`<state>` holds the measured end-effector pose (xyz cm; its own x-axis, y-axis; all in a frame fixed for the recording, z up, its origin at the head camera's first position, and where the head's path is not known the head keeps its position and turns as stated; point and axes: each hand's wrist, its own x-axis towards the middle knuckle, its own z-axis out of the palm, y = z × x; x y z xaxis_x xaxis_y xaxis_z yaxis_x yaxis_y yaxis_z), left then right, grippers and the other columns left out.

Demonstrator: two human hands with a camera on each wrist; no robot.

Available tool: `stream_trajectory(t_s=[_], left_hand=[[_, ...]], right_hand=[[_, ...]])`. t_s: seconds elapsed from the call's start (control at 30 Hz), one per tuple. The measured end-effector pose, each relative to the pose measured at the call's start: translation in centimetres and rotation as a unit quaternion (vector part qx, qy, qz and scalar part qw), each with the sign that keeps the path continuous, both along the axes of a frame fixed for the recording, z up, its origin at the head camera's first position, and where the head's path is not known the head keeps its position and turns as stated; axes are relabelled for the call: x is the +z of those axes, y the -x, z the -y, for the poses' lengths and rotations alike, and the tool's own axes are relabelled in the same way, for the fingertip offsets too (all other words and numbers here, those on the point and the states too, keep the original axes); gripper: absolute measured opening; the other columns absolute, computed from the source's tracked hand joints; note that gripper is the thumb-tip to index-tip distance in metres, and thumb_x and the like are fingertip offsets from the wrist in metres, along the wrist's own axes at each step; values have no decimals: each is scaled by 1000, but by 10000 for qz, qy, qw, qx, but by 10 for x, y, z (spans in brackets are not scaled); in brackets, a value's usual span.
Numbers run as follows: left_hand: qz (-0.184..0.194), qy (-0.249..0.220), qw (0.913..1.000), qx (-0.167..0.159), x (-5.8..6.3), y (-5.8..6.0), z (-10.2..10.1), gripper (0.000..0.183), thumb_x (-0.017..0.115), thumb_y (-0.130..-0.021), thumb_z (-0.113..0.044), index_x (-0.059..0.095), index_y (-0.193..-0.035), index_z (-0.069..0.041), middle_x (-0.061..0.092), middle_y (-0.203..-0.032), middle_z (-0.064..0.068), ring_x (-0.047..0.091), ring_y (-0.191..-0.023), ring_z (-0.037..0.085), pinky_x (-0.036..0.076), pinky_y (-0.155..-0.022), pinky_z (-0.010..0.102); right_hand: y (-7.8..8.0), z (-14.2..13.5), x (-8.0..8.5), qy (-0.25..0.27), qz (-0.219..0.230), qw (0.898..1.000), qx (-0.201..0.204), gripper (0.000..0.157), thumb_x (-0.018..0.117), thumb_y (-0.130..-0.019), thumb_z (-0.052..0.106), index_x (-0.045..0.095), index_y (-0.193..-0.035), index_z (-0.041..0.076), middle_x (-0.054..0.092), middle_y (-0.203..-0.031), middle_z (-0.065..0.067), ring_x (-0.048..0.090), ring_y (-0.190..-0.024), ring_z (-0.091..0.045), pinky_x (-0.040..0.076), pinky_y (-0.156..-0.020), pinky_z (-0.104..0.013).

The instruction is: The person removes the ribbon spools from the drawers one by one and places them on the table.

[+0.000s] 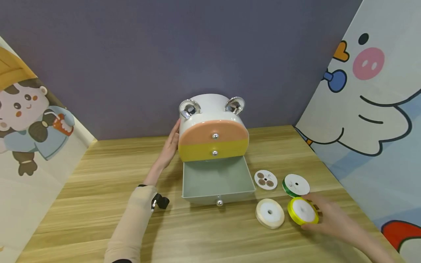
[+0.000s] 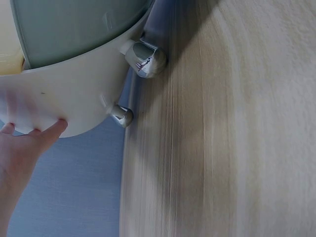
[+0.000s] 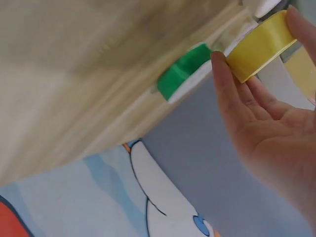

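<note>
My right hand (image 1: 335, 221) grips a spool of yellow ribbon (image 1: 303, 210) by its edges, thumb on one side and fingers on the other. In the right wrist view the yellow band shows between thumb and fingertips, close to the spool of green ribbon (image 3: 182, 74). My left hand (image 1: 169, 148) rests with extended fingers against the side of a small white drawer cabinet (image 1: 210, 106) with silver ears. From the left wrist, the fingertips press its white wall (image 2: 74, 98). The cabinet's bottom drawer (image 1: 215, 179), grey-green inside, is pulled out and holds nothing; the orange and yellow drawers above are closed.
Beside the open drawer lie a cream ribbon spool (image 1: 269, 214) and a white-faced spool with brown circles (image 1: 265, 180). The wooden table (image 1: 108, 175) meets a grey wall (image 1: 131, 73) behind the cabinet. Cartoon-painted walls stand at left and right.
</note>
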<state>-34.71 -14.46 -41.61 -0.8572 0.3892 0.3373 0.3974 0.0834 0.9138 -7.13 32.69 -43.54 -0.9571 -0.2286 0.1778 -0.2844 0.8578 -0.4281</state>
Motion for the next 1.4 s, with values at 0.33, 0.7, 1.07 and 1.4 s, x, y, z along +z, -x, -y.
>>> stream_trajectory(t_s=[0.33,0.7,1.07,1.4], left_hand=[[197,-4,9998,-68,18,-16,-3,53,24,-110,-25,9,-161,-26,5,-170,4,11,-155,35,20,-121,62],[179,2,9998,-63,23,-20,-4,52,24,-110,-21,11,-161,-25,7,-169,3,12,-155,31,18,-124,57],[102,-33,9999,-35,21,-19,-3,52,24,-110,-21,12,-161,-23,8,-169,4,11,-156,30,16,-125,55],[192,-37,9998,-70,22,-21,-3,52,24,-110,-21,12,-161,-24,6,-170,3,12,-155,32,20,-123,58]], right_hand=[[-7,-5,-28,-358,-311,9987,-208,82,98,-50,35,62,-116,2,67,-113,-9,60,-94,-6,52,-72,-24],[-7,-4,-40,-472,-608,9967,-270,83,99,-45,34,63,-114,4,68,-111,-6,62,-92,-13,52,-73,-26],[-9,3,-36,-549,-88,9977,-391,84,97,-52,28,59,-121,-2,66,-116,-16,65,-100,-34,55,-80,-50],[-12,3,-32,-654,-171,9969,-398,89,96,-51,33,59,-124,0,65,-119,-18,63,-104,-39,54,-82,-54]])
